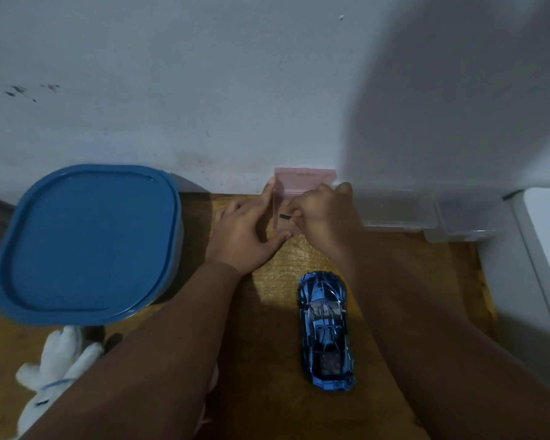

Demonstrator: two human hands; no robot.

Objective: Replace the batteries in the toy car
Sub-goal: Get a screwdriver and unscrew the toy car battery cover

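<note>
1. Bench [277, 408]: wooden top, far edge butts a pale wall [204, 74].
2. Pink box [302, 182]: small, see-through, lid up, sits at the bench's far edge against the wall, about mid-width.
3. Left hand [245, 233]: fingers spread and partly open, cupped round the pink box's left side; one fingertip on its far-left corner, thumb along its near edge. Steadying it, not clenched.
4. Right hand [324, 214]: over the box's right part, fingers curled shut in a pinch on a small dark item [285, 217] inside or just over the box. Item too small to ID; only one short end shows.
5. Car [326, 331]: shiny blue w/ black lines, upright on its wheels, nose toward the wall. It stands near the bench's middle, right of centre, between the two forearms, closer to the right one. No hand touching it. Underside not visible, so battery bay can't be seen.
6. Blue tub [83, 246]: big, rounded-square, lid on, at the bench's left edge near the far-left corner, well apart from the car.
7. Clear boxes [426, 214]: two or so, along the far edge toward the far-right corner, just right of the right hand, in shadow. Contents unclear.
8. White plush [58, 360]: soft toy at the near-left corner, just in front of the tub, partly hidden by the left forearm.
9. White surface [546, 249] runs past the bench's right edge; can't tell what it is.
</note>
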